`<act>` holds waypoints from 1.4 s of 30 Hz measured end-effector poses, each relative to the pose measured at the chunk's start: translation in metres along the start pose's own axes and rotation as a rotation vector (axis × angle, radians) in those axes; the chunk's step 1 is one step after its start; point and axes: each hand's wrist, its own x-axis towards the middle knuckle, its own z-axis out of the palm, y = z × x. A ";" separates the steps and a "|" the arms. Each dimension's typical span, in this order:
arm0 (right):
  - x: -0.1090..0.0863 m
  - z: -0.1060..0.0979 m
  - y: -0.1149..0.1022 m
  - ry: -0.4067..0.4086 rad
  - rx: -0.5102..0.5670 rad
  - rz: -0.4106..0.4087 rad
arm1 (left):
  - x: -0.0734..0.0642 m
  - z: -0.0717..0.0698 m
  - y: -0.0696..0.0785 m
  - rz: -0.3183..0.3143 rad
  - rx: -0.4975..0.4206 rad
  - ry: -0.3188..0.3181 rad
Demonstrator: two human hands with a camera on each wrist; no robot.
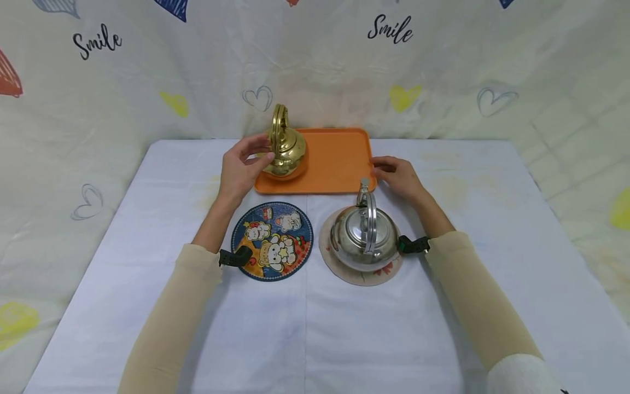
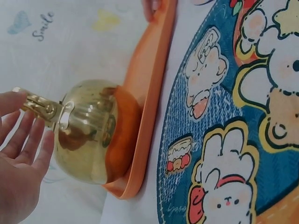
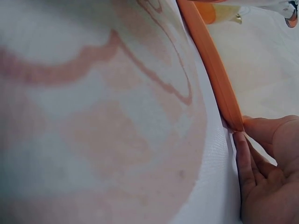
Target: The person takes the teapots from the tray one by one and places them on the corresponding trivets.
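Note:
A shiny gold kettle point(image 1: 290, 153) with an upright handle stands at the left end of an orange tray point(image 1: 339, 158). My left hand point(image 1: 239, 169) is at the kettle's left side, thumb and fingers spread loosely beside the handle. In the left wrist view, the fingers of that hand point(image 2: 23, 163) stretch out right by the handle point(image 2: 42, 107), not closed round it. At the tray's right end, my right hand point(image 1: 398, 176) pinches the rim. The right wrist view has its thumb and fingers point(image 3: 245, 158) on either side of the tray's corner point(image 3: 229, 109).
A silver kettle point(image 1: 364, 241) sits on a round beige mat point(image 1: 328, 254), close to my right wrist. Left of it lies a round blue mat point(image 1: 275, 241) with cartoon animals, partly under my left wrist strap. A printed cloth backdrop point(image 1: 325, 65) hangs behind the white-covered table point(image 1: 305, 339).

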 end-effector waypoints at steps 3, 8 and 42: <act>0.001 0.001 0.001 0.001 -0.007 -0.013 | 0.000 0.000 0.000 -0.003 -0.007 0.006; 0.001 0.002 0.002 -0.001 -0.020 -0.011 | -0.001 0.002 0.000 0.002 -0.035 0.007; 0.000 0.003 0.001 0.009 -0.009 -0.063 | 0.010 0.012 0.003 -0.061 -0.010 0.000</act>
